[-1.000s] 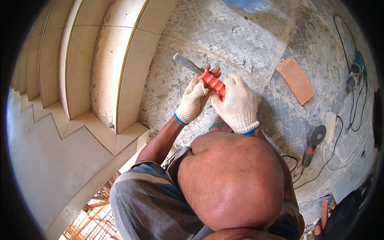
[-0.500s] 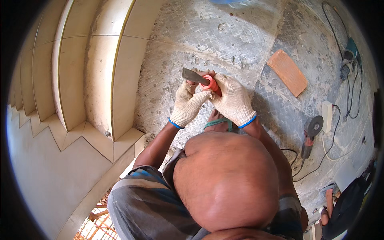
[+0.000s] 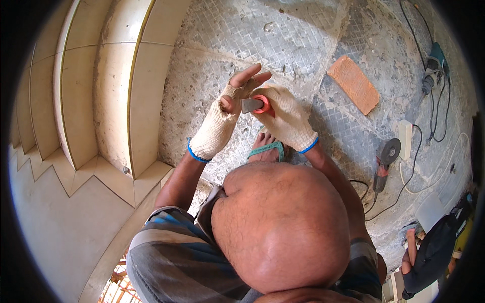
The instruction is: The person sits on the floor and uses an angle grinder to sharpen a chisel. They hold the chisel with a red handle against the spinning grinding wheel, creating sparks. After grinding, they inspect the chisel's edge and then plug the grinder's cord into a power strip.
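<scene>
A flat chisel (image 3: 250, 105) with a grey metal blade and an orange-red grip points up toward me in front of my body. My right hand (image 3: 285, 113), in a cream knitted glove with a blue cuff, is wrapped round its grip. Close beside the blade, my left hand (image 3: 222, 112) is raised with its fingers apart, in a matching glove whose fingertips are bare. It holds nothing that I can see. My right hand hides most of the grip.
An orange-red brick (image 3: 353, 85) lies on the rough, scored floor. Right of it are an angle grinder (image 3: 385, 161), a white power strip (image 3: 405, 139), a teal power tool (image 3: 434, 68) and loose cables. Tiled stairs (image 3: 113, 96) rise on the left. Another person's arm (image 3: 411, 247) shows lower right.
My left hand has let go of the chisel and moved slightly left, its fingers opening. The blade has turned more toward me in my right hand. The view has shifted a little.
</scene>
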A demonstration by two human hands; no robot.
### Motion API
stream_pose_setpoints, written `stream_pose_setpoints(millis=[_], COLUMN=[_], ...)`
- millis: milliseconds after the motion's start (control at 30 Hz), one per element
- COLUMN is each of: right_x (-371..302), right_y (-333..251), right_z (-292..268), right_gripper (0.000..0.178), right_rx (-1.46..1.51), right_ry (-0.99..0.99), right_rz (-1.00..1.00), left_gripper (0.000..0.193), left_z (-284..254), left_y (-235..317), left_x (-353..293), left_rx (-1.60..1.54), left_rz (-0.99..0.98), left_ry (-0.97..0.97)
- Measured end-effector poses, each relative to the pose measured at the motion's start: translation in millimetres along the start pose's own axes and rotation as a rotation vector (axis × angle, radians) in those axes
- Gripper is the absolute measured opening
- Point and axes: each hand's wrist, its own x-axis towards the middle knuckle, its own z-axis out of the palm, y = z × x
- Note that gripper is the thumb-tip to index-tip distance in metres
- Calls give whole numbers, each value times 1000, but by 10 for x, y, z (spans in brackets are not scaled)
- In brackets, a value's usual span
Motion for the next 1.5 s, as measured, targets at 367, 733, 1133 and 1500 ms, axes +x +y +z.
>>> stream_pose_setpoints(millis=[367,733,1133,1500], right_x=[28,-6,-41,-78], right_y=[-23,18,60,55], right_z=[-19,20,39,5], right_gripper=[34,38,35,40], right_rx=[18,6,78,124], right_ry=[-8,70,19,-108], right_rz=[-34,-35,29,166], left_gripper=[148,125,126,118], left_z=[-39,-72,-37,-52], left_y=[52,-48,32,43], left_x=[-42,-26,20,33], left_rx=[18,-264,-188,-232], left_rz=[8,6,-59,-128], left_ry=[-72,-56,-30,-42])
